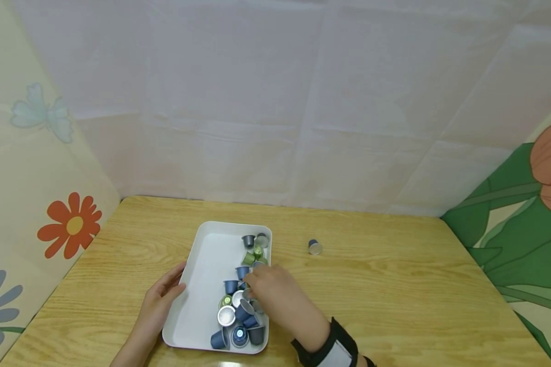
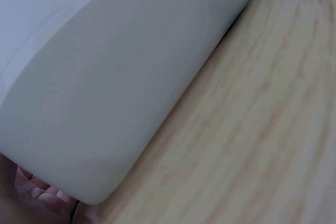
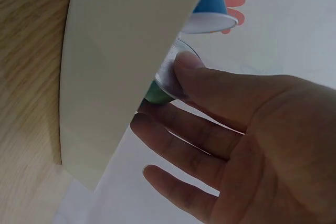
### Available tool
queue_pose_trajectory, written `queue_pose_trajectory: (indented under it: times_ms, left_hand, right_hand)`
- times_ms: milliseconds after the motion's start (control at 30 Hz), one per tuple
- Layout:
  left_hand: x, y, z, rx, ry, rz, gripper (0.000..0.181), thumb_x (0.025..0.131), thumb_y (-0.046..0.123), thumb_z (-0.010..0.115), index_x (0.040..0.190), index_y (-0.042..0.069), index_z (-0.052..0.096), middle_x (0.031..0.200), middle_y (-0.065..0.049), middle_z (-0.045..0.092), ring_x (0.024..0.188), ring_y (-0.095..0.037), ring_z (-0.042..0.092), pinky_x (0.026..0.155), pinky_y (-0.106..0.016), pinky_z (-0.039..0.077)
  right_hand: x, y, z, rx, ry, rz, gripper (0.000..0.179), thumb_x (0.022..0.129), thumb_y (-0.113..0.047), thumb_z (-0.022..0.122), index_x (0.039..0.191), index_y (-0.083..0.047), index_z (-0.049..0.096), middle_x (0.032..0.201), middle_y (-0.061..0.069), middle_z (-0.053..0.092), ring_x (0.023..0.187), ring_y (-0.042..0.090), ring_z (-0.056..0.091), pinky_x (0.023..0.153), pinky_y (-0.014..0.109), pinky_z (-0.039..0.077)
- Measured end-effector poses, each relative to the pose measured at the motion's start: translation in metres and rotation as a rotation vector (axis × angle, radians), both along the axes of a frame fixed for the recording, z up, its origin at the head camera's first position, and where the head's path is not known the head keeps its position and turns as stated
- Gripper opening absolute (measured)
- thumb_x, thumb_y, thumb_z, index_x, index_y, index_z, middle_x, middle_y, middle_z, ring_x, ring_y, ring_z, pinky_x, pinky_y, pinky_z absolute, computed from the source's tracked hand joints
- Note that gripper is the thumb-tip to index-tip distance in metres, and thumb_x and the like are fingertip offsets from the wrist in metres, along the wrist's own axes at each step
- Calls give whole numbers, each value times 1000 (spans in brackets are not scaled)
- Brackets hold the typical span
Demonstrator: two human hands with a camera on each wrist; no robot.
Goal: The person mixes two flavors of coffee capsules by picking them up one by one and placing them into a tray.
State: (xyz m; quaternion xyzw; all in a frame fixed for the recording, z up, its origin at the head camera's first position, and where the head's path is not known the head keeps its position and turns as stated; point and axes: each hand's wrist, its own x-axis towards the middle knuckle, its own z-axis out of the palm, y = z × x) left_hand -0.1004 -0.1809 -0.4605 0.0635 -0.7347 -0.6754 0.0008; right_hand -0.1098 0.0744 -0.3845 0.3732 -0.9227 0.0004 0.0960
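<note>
A white tray holds several coffee capsules along its right side, in blue, green and dark grey, some with the silver lid up. Over that side, my right hand reaches in among them. In the right wrist view its thumb and fingers pinch a green capsule by the silver lid, just past the tray wall. A blue capsule shows above it. My left hand rests against the tray's left edge, thumb and fingers spread at the rim.
One capsule with a dark blue end lies alone on the wooden table, right of the tray. A white sheet hangs behind the table, and flower-printed panels stand at both sides.
</note>
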Motion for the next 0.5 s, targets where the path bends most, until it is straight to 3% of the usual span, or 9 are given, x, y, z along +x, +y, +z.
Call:
queue_pose_trajectory:
  times_ms: [200,500]
  left_hand:
    - [0,1,0,0,9,6,48,98,4,56,145,-1,46,148,-17,46,108,13,50,88,-10,44]
    - [0,1,-1,-6,8,15,48,98,3,56,145,0,46,148,-17,47,108,13,50,88,-8,43]
  right_hand:
    - [1,-3,-4,0,54,8,18,86,-30,77,92,-14,72,79,-5,63,71,9,56,62,24,47]
    - [1,-4,-6,15,43,-12,20,87,-28,76,99,-13,73,87,-3,66,79,11,60,68,26,51]
